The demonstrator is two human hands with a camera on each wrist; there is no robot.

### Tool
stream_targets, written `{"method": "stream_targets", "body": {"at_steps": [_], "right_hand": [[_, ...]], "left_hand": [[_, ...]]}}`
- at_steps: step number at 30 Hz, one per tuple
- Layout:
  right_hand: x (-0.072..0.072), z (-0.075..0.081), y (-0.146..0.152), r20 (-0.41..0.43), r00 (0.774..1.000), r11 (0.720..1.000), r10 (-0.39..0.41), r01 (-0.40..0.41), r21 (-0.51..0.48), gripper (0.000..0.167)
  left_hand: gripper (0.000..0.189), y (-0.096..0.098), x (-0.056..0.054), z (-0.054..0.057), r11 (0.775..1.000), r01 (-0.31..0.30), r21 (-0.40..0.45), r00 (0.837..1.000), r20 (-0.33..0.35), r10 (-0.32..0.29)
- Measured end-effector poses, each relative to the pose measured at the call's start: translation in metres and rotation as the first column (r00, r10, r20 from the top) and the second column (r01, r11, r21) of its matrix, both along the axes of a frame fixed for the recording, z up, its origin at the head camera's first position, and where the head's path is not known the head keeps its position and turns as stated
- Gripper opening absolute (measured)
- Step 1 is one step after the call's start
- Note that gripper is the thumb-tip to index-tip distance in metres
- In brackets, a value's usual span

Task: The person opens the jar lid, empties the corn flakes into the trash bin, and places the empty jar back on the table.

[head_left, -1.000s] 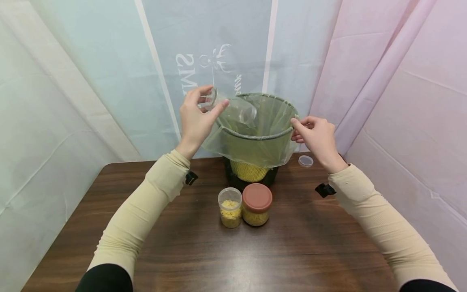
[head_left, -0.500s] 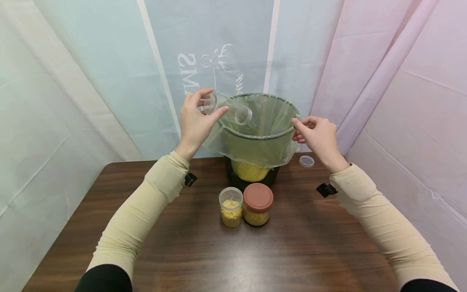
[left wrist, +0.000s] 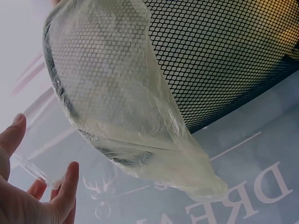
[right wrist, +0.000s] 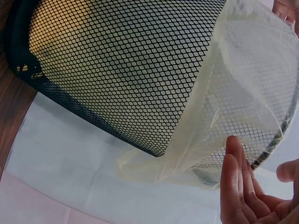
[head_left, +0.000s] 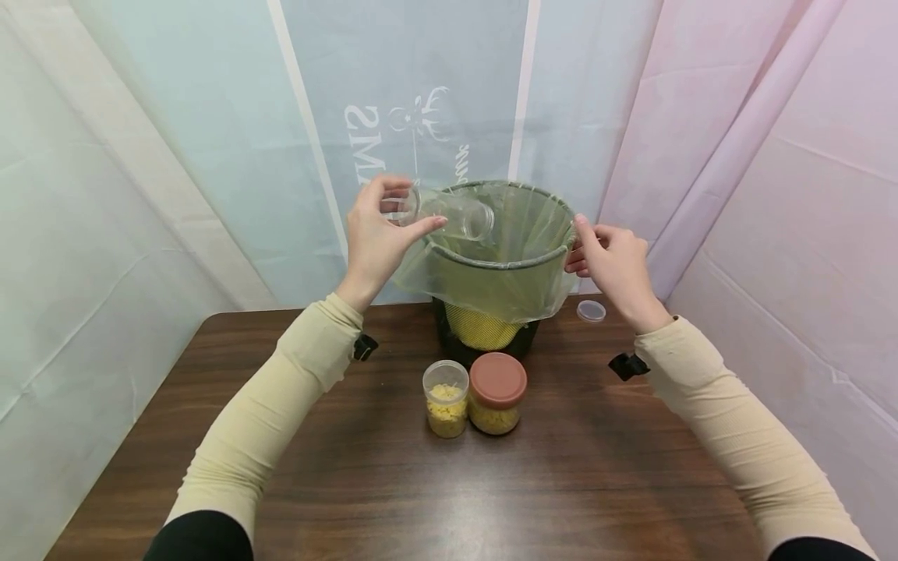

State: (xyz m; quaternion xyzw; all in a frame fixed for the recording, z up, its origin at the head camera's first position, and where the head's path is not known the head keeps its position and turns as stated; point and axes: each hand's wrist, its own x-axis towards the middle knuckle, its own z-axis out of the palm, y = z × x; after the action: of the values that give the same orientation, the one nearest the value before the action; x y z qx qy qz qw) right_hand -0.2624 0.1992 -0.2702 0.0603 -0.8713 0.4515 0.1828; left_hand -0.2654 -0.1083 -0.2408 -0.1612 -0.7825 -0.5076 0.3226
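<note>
In the head view my left hand [head_left: 375, 241] holds a clear plastic jar [head_left: 471, 218] between thumb and fingers. The jar tilts toward the right, its far end over the mouth of a mesh bin [head_left: 484, 331] lined with a thin, see-through bag [head_left: 491, 292]. At the bin's right rim is my right hand [head_left: 617, 265]; in the right wrist view its fingers [right wrist: 233, 172] lie straight along the outside of the bag, the thumb apart from them. The left wrist view shows only part of the jar [left wrist: 30, 167], between the fingers.
On the wooden table [head_left: 337, 475], before the bin, stand a lidless clear jar of yellow bits [head_left: 447, 409] and a jar with a reddish-brown lid [head_left: 498, 380]. A small clear lid [head_left: 592, 311] lies right of the bin. Fabric walls [head_left: 224, 156] enclose the table's back and sides.
My right thumb has lifted from the bin's rim and its fingers have loosened. The clear jar has shifted slightly in my left hand, which has come down a little.
</note>
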Motion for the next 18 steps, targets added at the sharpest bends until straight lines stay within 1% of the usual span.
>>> {"method": "stream_targets", "body": {"at_steps": [4,7,10,14,16,18], "right_hand": [[-0.001,0.001,0.002,0.003,1.0,1.0,-0.014,0.015,-0.016,0.07],[0.0,0.002,0.005,0.003,0.999,0.999,-0.042,0.042,-0.005,0.073],[0.001,0.003,0.007,-0.003,0.998,0.998,-0.058,0.058,0.009,0.073],[0.003,0.004,0.01,-0.007,0.998,0.997,-0.066,0.066,0.03,0.072],[0.004,0.004,0.012,-0.007,0.997,0.997,-0.071,0.071,0.04,0.072],[0.005,0.004,0.013,-0.01,0.997,0.996,-0.076,0.076,0.055,0.072]], "left_hand": [[0.06,0.0,0.001,-0.001,1.0,0.015,0.02,1.0,0.017,-0.015],[0.059,0.001,0.005,-0.001,0.999,0.019,0.035,0.999,0.034,-0.02],[0.057,0.004,0.014,0.004,0.998,0.025,0.055,0.999,0.045,-0.027],[0.056,0.007,0.026,0.01,0.996,0.04,0.085,0.998,0.037,-0.043],[0.055,0.007,0.027,0.01,0.995,0.039,0.096,0.999,0.033,-0.042],[0.056,0.005,0.023,0.005,0.994,0.038,0.104,0.999,0.032,-0.041]]}}
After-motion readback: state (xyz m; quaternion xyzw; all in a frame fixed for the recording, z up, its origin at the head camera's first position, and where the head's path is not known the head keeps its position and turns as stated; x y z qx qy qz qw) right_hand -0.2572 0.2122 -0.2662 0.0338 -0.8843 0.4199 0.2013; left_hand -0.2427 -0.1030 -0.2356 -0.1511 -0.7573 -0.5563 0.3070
